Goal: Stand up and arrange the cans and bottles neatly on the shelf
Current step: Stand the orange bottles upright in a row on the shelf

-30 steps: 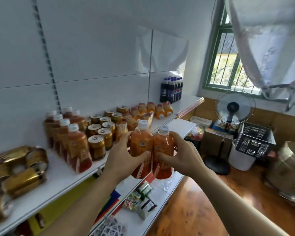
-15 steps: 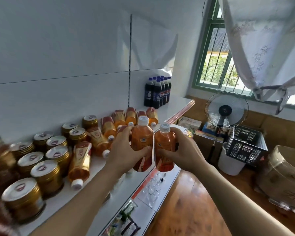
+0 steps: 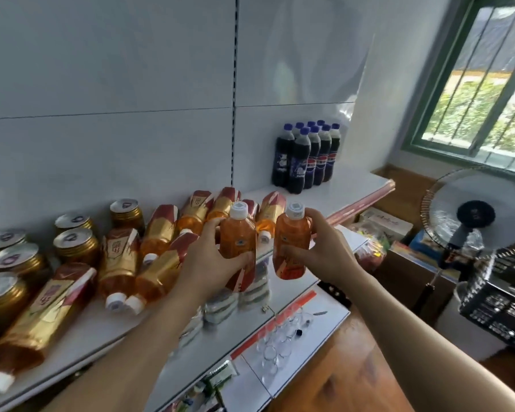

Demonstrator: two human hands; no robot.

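Head view, nearest first: two bare forearms reach up from the bottom edge toward the shelf. My left hand has its fingers wrapped round an upright orange bottle with a white cap. My right hand has its fingers closed on a second orange bottle, also upright. Both bottles are held clear of the shelf, just off its front edge, near one another but apart.

Behind the hands, several fallen bottles lie on their sides on the shelf, caps toward me, some touching. To the left, gold cans stand upright in a loose cluster. Further along, at the back right, dark cola bottles stand in a tight group, with bare shelf in front of them.

Step in hand, as I judge it: carrying two bottles to a standing place. The task looks partly done, since the cans and colas stand while many orange bottles still lie flat.

The next move calls for setting both bottles down flat on their bases on open shelf, probably the bare stretch near the colas, though blur at the left makes other free space hard to judge. Care is needed not to knock the lying bottles.
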